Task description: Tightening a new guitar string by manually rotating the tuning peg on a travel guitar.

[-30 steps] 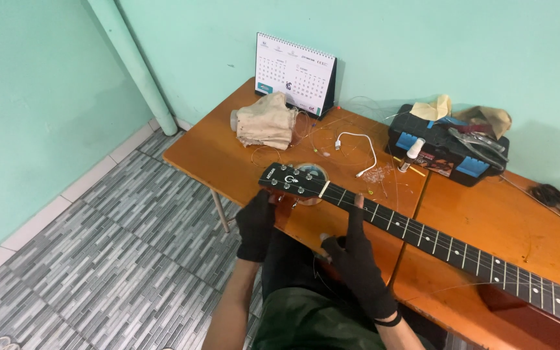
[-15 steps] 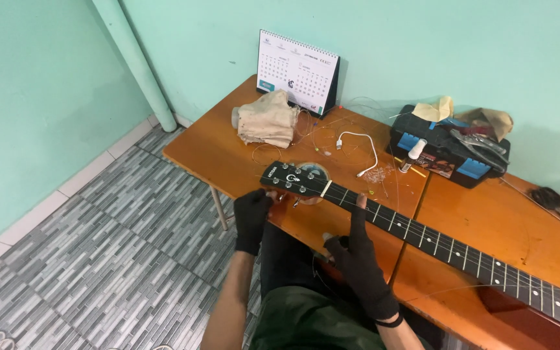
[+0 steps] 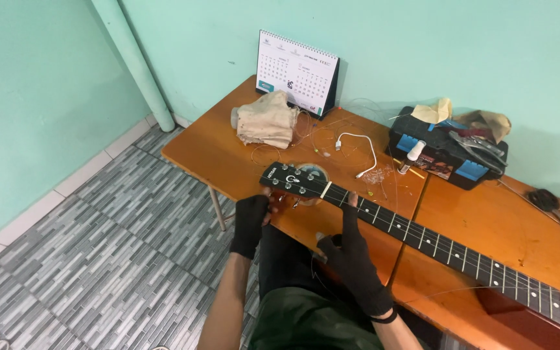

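A guitar lies across the orange table [image 3: 228, 155], its black headstock [image 3: 291, 179] pointing left and its dark neck [image 3: 435, 243] running to the lower right. My left hand [image 3: 250, 223], in a black glove, is at the near edge of the headstock, fingers closed around a tuning peg. My right hand [image 3: 351, 249], also in a black glove, rests on the neck just right of the headstock, index finger stretched over the strings near the nut. A thin loose string curls by my right wrist.
A desk calendar [image 3: 298, 74] stands at the back by the wall. A crumpled beige cloth [image 3: 264, 120], a white cable [image 3: 358, 146], loose wire strands and a small white bottle [image 3: 413, 155] lie nearby. A black and blue toolbox [image 3: 445, 152] carries pliers and rags. Grey tiled floor lies left.
My left hand has shifted slightly up towards the headstock edge. My right hand stays on the neck. The view has barely moved.
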